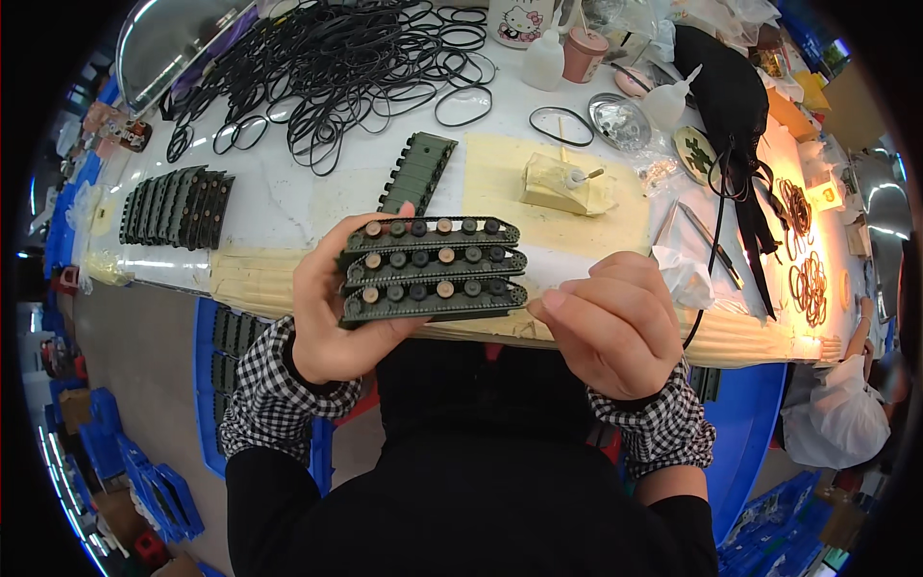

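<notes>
Tank-track assemblies (433,269), three dark green strips with rows of small round wheels, stacked edge to edge and fanned flat toward the camera, held above the near table edge.

Left hand (332,308): palm up and under the stack, thumb wrapped over the left ends, one fingertip (408,209) poking up behind the top strip. Fingers clamped on the stack; wrist bent back, checked cuff (274,385) at the forearm.

Right hand (615,322): loosely curled fist, knuckles up, just right of the stack. Thumb and forefinger pinched together at the right end of the lowest strip; cannot tell if they actually grip it or only touch. Remaining fingers tucked in.

Beyond the fingertips, on the white table (279,207): pile of black rubber bands (327,67) far back, row of more green track pieces (178,205) left of the left hand, single green track piece (418,171) right behind the stack, yellowish block (562,185) on a pale mat back of the right hand.
</notes>
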A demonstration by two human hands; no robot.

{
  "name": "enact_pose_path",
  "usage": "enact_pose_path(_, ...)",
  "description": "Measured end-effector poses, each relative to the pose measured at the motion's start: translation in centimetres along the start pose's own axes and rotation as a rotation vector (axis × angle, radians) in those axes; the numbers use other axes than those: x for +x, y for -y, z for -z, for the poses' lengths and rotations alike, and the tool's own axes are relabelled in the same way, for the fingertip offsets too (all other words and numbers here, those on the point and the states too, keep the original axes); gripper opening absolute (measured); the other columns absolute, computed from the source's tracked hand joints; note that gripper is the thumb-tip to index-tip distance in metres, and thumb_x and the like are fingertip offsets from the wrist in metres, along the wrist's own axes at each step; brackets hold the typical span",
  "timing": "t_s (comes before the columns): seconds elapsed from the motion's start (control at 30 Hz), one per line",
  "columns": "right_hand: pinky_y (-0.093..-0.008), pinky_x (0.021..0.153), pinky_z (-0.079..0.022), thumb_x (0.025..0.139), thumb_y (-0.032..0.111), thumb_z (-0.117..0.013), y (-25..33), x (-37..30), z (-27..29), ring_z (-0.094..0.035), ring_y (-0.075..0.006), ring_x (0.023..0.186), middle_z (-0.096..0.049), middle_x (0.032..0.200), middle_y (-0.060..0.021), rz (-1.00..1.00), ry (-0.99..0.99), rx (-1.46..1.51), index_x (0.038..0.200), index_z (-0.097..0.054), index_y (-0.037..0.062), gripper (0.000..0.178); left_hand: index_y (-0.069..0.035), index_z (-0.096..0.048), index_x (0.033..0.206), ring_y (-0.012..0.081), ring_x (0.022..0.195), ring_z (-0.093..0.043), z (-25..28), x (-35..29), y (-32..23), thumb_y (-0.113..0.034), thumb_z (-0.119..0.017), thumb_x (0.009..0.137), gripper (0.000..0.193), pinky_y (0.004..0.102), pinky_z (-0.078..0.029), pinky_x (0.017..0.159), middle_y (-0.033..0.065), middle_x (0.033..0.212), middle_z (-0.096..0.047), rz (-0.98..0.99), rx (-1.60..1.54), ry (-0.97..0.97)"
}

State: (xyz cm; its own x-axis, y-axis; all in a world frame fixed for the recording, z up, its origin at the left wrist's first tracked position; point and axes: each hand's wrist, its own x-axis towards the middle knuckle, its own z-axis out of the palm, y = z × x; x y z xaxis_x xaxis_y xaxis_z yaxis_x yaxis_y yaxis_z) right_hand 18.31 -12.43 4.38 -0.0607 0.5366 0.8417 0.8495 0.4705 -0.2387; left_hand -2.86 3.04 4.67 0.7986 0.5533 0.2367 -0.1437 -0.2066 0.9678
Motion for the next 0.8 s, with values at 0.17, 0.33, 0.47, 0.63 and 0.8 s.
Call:
enact_pose_path(0.17,-0.033,0.063,-0.047,0.069,0.003,-0.085,1.1,1.7,0.6,-0.058,-0.022,0.073,-0.064,0.088,-0.0046,-0.158,0.01,0.149,0.101,-0.068,0.0044,0.036,0.008,-0.054,0.125,0.0228,0.105,-0.065,3.1,1.2,3.1,-0.01,-0.069,0.079,0.052,0.0343,-0.05,0.096,0.017,0.115,-0.067,0.423,-0.829,0.266)
enact_pose_path(0.33,-0.0342,0.065,-0.044,0.068,0.013,-0.086,2.7,2.9,0.2,-0.055,-0.022,0.071,-0.063,0.088,-0.0037,-0.128,0.108,0.148,0.102,-0.07,0.005,0.038,0.01,-0.053,0.124,0.0258,0.108,-0.065,5.7,4.7,6.0,-0.003,-0.069,0.073,0.056,0.037,-0.05,0.099,0.0195,0.117,-0.066,0.356,-0.96,0.658)
enact_pose_path(0.47,-0.0338,0.067,-0.044,0.073,0.015,-0.082,3.5,3.9,-0.8,-0.054,-0.0224,0.074,-0.062,0.089,-0.0045,-0.106,0.145,0.12,0.104,-0.07,0.0054,0.034,0.01,-0.055,0.124,0.0282,0.112,-0.064,6.2,5.3,6.3,-0.006,-0.064,0.078,0.049,0.0406,-0.045,0.104,0.0214,0.122,-0.064,0.458,-1.056,0.666)
enact_pose_path(0.63,-0.0341,0.07,-0.046,0.092,0.019,-0.066,2.9,4.8,0.9,-0.056,-0.0228,0.077,-0.063,0.09,-0.0055,-0.199,-0.011,0.422,0.097,-0.069,0.0055,0.015,0.009,-0.056,0.125,0.0292,0.114,-0.063,6.6,4.8,7.1,-0.006,-0.063,0.082,0.046,0.0417,-0.044,0.106,0.0221,0.123,-0.064,0.473,-1.084,0.616)
enact_pose_path(0.8,-0.034,0.072,-0.046,0.098,0.032,-0.057,3.4,6.1,7.3,-0.055,-0.0203,0.076,-0.062,0.086,-0.0055,-0.116,-0.541,1.003,0.091,-0.066,0.0089,0.026,0.008,-0.056,0.122,0.0265,0.108,-0.065,5.3,5.2,5.8,-0.007,-0.068,0.079,0.047,0.0373,-0.048,0.1,0.0197,0.118,-0.066,0.426,-0.899,0.503)
